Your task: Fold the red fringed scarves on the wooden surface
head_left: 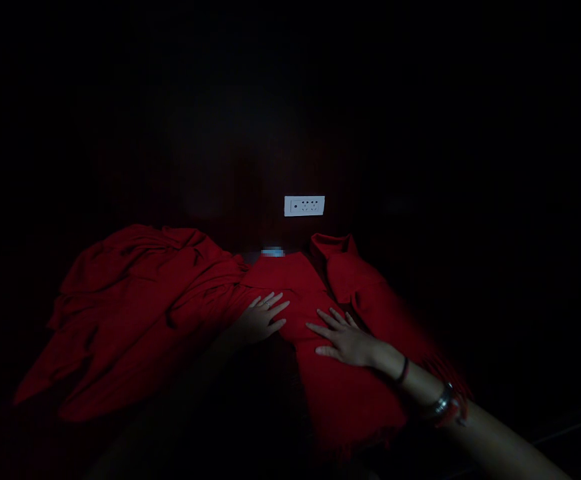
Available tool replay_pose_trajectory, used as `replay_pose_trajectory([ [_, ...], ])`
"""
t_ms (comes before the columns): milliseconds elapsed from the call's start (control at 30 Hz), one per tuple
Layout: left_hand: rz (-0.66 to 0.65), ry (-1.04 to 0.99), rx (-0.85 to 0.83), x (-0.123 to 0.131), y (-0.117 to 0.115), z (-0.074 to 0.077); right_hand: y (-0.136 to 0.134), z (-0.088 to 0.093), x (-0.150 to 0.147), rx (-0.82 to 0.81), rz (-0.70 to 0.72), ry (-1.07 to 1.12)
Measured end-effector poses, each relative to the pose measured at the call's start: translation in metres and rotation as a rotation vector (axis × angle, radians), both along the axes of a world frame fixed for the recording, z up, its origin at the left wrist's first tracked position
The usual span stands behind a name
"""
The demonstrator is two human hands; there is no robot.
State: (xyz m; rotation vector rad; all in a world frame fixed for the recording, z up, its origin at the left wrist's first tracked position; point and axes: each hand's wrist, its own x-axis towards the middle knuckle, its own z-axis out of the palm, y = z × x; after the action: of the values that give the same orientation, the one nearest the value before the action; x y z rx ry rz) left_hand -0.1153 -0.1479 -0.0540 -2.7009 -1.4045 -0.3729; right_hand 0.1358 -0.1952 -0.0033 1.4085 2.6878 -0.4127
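Observation:
A red fringed cloth, like a scarf or shawl (300, 313), lies spread before me on a dark surface. Its left part is heaped in loose folds, while the right part lies flatter, with fringe along its near and right ends. My left hand (263, 317), with a ring on one finger, rests on the middle of the cloth with fingers spread. On the flatter part to the right lies my right hand (343, 337), palm down and fingers apart. Bands and a metal bracelet circle the right wrist and forearm.
A white wall socket panel (304, 206) is set in the dark wall behind the cloth. Just beyond the cloth's far edge is a small pale, blurred item (273, 252). Darkness hides most of the surroundings.

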Motion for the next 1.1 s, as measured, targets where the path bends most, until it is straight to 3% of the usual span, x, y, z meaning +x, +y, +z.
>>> replay_pose_trajectory([
  [133, 0.007, 0.001, 0.001, 0.0, 0.002, -0.002, -0.002, -0.02, 0.007, 0.095, 0.063, 0.066],
  [300, 0.001, -0.004, -0.021, -0.001, 0.003, -0.004, -0.018, -0.002, 0.021, -0.044, 0.182, 0.065],
  [400, -0.001, -0.018, -0.02, -0.001, 0.002, -0.001, -0.014, 0.006, 0.014, -0.012, 0.133, 0.085],
  [533, 0.031, -0.015, -0.032, 0.0, 0.0, 0.002, -0.004, -0.009, -0.004, 0.094, 0.009, 0.056],
  [633, 0.049, 0.002, -0.072, -0.003, -0.002, 0.003, -0.002, -0.02, -0.012, 0.066, -0.057, 0.005],
  [733, 0.1, 0.017, -0.084, -0.006, -0.006, 0.003, 0.001, -0.012, -0.016, -0.001, -0.081, -0.039],
  [800, 0.143, 0.015, -0.067, -0.007, -0.008, 0.002, 0.008, -0.002, -0.02, -0.024, -0.069, -0.042],
  [900, 0.157, 0.007, -0.035, -0.008, -0.008, 0.0, 0.028, 0.004, -0.029, 0.086, -0.006, 0.036],
  [967, 0.154, 0.009, -0.039, -0.007, -0.007, -0.003, 0.043, -0.002, -0.036, 0.127, 0.018, 0.051],
  [1100, 0.168, 0.018, -0.027, -0.003, -0.007, -0.006, 0.059, -0.017, -0.046, 0.047, -0.048, -0.026],
])
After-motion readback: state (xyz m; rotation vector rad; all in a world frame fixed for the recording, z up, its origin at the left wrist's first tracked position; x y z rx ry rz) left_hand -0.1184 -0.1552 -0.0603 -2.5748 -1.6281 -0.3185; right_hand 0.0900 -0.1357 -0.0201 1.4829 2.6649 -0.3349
